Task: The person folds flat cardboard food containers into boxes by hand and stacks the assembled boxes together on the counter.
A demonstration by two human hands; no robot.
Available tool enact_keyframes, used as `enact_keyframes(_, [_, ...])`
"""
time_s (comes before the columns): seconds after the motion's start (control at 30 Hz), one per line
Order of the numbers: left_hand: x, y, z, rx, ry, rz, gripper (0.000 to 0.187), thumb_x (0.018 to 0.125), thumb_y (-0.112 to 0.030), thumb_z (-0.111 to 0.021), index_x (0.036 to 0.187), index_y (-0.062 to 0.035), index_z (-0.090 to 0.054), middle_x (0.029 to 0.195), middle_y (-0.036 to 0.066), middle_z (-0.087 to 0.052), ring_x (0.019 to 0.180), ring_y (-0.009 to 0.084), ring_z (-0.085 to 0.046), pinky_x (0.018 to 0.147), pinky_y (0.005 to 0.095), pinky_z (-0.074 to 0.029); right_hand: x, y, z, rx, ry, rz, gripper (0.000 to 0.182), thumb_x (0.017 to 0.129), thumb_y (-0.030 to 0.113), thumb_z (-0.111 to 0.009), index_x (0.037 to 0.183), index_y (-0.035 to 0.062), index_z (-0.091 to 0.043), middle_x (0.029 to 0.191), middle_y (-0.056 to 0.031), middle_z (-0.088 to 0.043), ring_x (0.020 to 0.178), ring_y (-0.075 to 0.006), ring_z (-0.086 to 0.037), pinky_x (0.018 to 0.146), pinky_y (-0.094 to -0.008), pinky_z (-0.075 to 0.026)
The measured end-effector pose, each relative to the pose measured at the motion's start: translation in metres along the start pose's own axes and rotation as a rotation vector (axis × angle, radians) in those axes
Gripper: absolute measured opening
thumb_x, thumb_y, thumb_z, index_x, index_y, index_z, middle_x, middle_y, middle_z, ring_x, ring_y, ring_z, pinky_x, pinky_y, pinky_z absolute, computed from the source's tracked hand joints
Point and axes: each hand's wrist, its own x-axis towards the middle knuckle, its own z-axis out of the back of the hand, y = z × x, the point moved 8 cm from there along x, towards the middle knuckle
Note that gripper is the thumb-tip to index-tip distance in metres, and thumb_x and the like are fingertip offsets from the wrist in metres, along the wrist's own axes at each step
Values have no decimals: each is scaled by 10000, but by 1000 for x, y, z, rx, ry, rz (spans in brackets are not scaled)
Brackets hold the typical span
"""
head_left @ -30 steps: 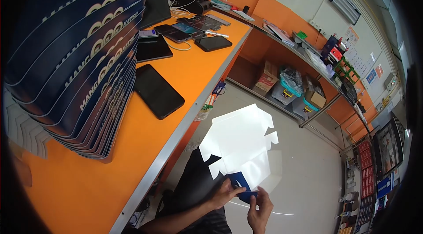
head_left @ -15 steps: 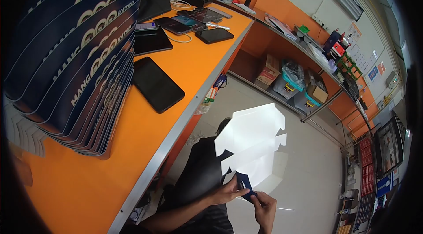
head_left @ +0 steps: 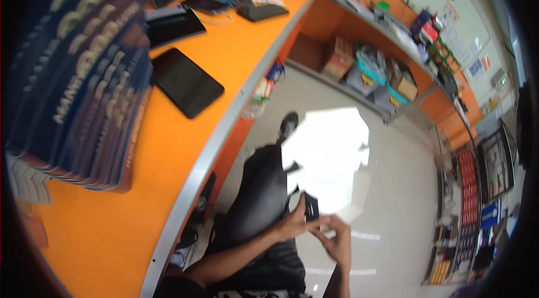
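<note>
A white die-cut cardboard sheet [head_left: 328, 157] lies over my lap, its inner side facing up and overexposed. At its near end is a dark blue flap [head_left: 311, 207]. My left hand [head_left: 293, 224] grips this flap, thumb up along its side. My right hand [head_left: 336, 235] pinches at the flap's lower corner, its fingers meeting those of my left hand. Motion blur softens the fingertips. To the left, a tall stack of printed dark blue cardboard pieces [head_left: 84, 85] stands on the orange table [head_left: 168, 157].
A black tablet [head_left: 188, 82] lies near the table's metal edge, with phones [head_left: 263, 12] and cables behind it. Boxes [head_left: 338, 58] and plastic tubs [head_left: 368, 76] fill a low shelf. A shoe [head_left: 289, 124] shows on the floor. Stocked shelves and a screen [head_left: 497, 163] stand at right.
The view has shifted, so the table and stack sit higher and further left. The sheet's far end has tilted. My right hand's fingers have moved closer over my left hand's fingertips.
</note>
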Motion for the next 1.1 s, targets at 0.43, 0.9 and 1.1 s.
enact_keyframes(0.43, [-9,-9,-8,912,-164,-179,804,792,-174,-806,1452,-27,-371,1226,242,-644,1062,397,-672,843,457,-571,15,52,31,-55,-519,29,252,822,158,-812,884,-26,-652,728,-89,-644,611,-166,-604,565,-302,-477])
enact_keyframes(0.9, [-9,-21,1,746,-241,-186,720,805,-138,-795,1378,17,-388,1090,273,-666,961,443,-692,825,478,-561,-1,14,35,-155,-527,10,42,804,-35,-752,833,-28,-723,824,-131,-730,666,-196,-667,637,-306,-505])
enact_keyframes(1.1, [-9,-19,4,767,-269,-214,780,805,-111,-793,1434,7,-347,1120,268,-664,1012,442,-683,871,470,-556,1,-15,25,56,-383,-175,87,783,-44,-758,861,-7,-750,826,-124,-725,731,-227,-685,690,-335,-532])
